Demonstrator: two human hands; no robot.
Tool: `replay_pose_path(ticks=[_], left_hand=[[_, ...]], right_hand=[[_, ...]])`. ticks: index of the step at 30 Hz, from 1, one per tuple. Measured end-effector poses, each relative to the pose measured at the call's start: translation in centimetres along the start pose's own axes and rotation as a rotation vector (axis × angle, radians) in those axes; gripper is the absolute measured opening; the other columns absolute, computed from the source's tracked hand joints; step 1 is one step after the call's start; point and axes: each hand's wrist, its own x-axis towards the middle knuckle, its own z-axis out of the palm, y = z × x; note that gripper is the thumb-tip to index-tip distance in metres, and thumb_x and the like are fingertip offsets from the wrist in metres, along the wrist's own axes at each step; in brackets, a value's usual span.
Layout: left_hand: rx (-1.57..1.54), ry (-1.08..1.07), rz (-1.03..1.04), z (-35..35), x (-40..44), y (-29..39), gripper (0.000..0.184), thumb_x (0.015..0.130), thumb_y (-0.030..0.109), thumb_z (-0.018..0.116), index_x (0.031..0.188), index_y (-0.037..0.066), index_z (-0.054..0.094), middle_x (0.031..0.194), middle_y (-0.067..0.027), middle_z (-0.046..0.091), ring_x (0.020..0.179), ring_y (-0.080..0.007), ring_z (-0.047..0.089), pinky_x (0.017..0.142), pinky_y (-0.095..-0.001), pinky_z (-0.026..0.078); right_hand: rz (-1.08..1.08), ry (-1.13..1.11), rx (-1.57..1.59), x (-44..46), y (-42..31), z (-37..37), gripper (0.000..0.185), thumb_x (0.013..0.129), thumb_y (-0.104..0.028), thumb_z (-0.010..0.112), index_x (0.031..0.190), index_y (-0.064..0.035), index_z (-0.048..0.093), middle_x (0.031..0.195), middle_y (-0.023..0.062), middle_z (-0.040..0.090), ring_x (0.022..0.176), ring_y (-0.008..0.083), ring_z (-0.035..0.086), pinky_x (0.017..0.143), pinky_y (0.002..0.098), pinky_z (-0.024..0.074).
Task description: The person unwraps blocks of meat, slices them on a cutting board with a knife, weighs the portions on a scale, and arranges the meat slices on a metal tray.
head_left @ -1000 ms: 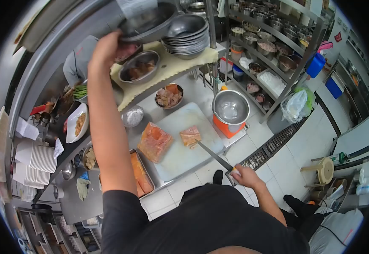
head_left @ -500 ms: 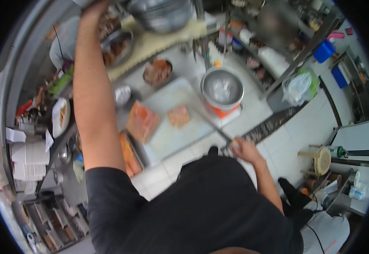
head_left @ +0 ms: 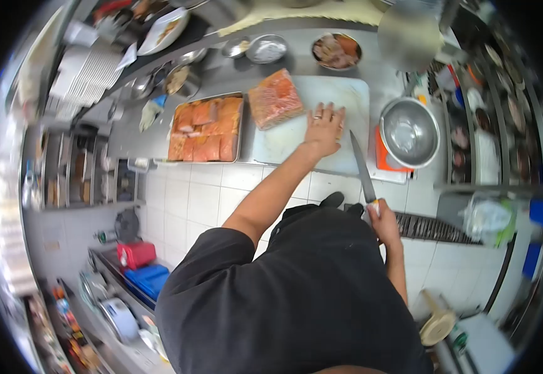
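Note:
My left hand (head_left: 325, 129) lies over the white cutting board (head_left: 271, 146), palm down with its fingers spread. Whatever is beneath the palm is hidden; the small salmon piece does not show. Just left of the hand, a large block of salmon (head_left: 276, 100) rests on the board. My right hand (head_left: 384, 222) grips the handle of a long knife (head_left: 363, 168), whose blade points up toward the board's right part. Rows of salmon pieces (head_left: 206, 131) fill a metal tray (head_left: 241, 128) left of the board.
A metal bowl (head_left: 409, 132) sits on an orange scale (head_left: 383, 154) to the right. Behind the board stands a bowl of fish pieces (head_left: 337, 51). Stacked white dishes (head_left: 90, 71) are at upper left. A stool (head_left: 438, 327) stands at lower right.
My left arm has come down from the upper shelf to the board. The view has turned, bringing the full salmon tray into sight. The knife remains in my right hand.

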Motion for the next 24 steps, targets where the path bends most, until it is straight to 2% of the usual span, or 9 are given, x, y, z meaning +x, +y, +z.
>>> replay_pose_path(ticks=[3, 5, 8, 11, 14, 16, 18, 21, 24], left_hand=[[0.067, -0.046, -0.026, 2.2, 1.2, -0.6, 0.093, 0.073, 0.036, 0.085, 0.150, 0.009, 0.042, 0.136, -0.0200, 0.055, 0.133, -0.0388, 0.049, 0.117, -0.0610, 0.031], [0.097, -0.230, -0.036, -1.1, 2.1, 0.5, 0.094, 0.073, 0.037, 0.085, 0.150, 0.010, 0.041, 0.133, -0.0201, 0.056, 0.132, -0.0375, 0.051, 0.117, -0.0606, 0.031], [0.060, -0.239, -0.109, -2.8, 2.5, 0.8, 0.090, 0.074, 0.036, 0.083, 0.148, 0.005, 0.041, 0.129, -0.0224, 0.057, 0.127, -0.0392, 0.055, 0.114, -0.0561, 0.037], [-0.409, -0.308, -0.466, -4.2, 3.1, 0.6, 0.090, 0.078, 0.037, 0.081, 0.148, -0.001, 0.039, 0.131, -0.0228, 0.059, 0.124, -0.0366, 0.058, 0.112, -0.0465, 0.042], [-1.333, -0.067, -0.606, 1.7, 0.5, -3.7, 0.089, 0.081, 0.030, 0.080, 0.149, -0.004, 0.034, 0.135, -0.0231, 0.059, 0.119, -0.0336, 0.063, 0.098, -0.0422, 0.054], [-1.486, -0.065, -0.700, 1.5, -1.6, -4.0, 0.078, 0.086, 0.024, 0.073, 0.149, -0.006, 0.037, 0.137, -0.0209, 0.059, 0.118, -0.0272, 0.063, 0.099, -0.0381, 0.053], [-1.194, -0.041, -0.588, 1.7, -2.5, -5.4, 0.060, 0.090, 0.019, 0.068, 0.142, -0.006, 0.050, 0.127, -0.0196, 0.065, 0.113, -0.0259, 0.066, 0.097, -0.0379, 0.053], [-1.045, 0.025, -0.545, 1.9, -3.1, -7.1, 0.048, 0.090, 0.020, 0.068, 0.129, -0.005, 0.060, 0.117, -0.0188, 0.069, 0.108, -0.0266, 0.067, 0.095, -0.0375, 0.053], [-1.073, -0.155, -0.499, 0.6, -2.6, -7.9, 0.049, 0.089, 0.021, 0.068, 0.129, -0.006, 0.060, 0.117, -0.0219, 0.069, 0.109, -0.0320, 0.068, 0.096, -0.0383, 0.053]], right_hand=[[-0.070, -0.055, 0.070, 1.1, 1.5, -0.1, 0.038, 0.102, -0.033, 0.062, 0.109, 0.0029, 0.056, 0.092, 0.0335, 0.068, 0.091, 0.0537, 0.066, 0.075, 0.0543, 0.0508], [-0.090, -0.080, 0.060, 1.4, 1.6, -0.6, 0.037, 0.102, -0.033, 0.062, 0.108, 0.0033, 0.056, 0.092, 0.0334, 0.068, 0.091, 0.0533, 0.066, 0.075, 0.0536, 0.0508], [-0.120, -0.099, 0.094, 2.1, 2.0, -0.8, 0.036, 0.102, -0.032, 0.063, 0.107, 0.0036, 0.056, 0.092, 0.0330, 0.068, 0.090, 0.0528, 0.066, 0.075, 0.0527, 0.0508], [-0.153, -0.074, 0.111, 2.7, 1.7, -0.9, 0.037, 0.101, -0.032, 0.063, 0.108, 0.0042, 0.058, 0.095, 0.0329, 0.069, 0.094, 0.0522, 0.066, 0.078, 0.0518, 0.0517], [-0.132, -0.071, 0.116, 3.5, 1.1, -0.7, 0.039, 0.101, -0.033, 0.063, 0.112, 0.0043, 0.059, 0.099, 0.0325, 0.069, 0.097, 0.0518, 0.066, 0.081, 0.0513, 0.0519], [-0.116, -0.058, 0.115, 3.9, 0.8, -0.4, 0.041, 0.101, -0.034, 0.063, 0.114, 0.0045, 0.059, 0.100, 0.0317, 0.070, 0.098, 0.0516, 0.066, 0.082, 0.0508, 0.0520], [-0.097, -0.027, 0.106, 4.2, 0.5, 0.1, 0.042, 0.101, -0.034, 0.063, 0.116, 0.0047, 0.059, 0.100, 0.0311, 0.070, 0.097, 0.0513, 0.066, 0.083, 0.0505, 0.0520], [-0.019, -0.008, 0.108, 3.6, -1.4, 1.1, 0.042, 0.100, -0.034, 0.063, 0.117, 0.0047, 0.059, 0.100, 0.0309, 0.070, 0.096, 0.0506, 0.066, 0.083, 0.0504, 0.0518], [0.040, 0.015, 0.106, 3.4, -3.5, 2.6, 0.043, 0.101, -0.034, 0.063, 0.117, 0.0047, 0.059, 0.100, 0.0317, 0.070, 0.096, 0.0498, 0.067, 0.085, 0.0513, 0.0514]])
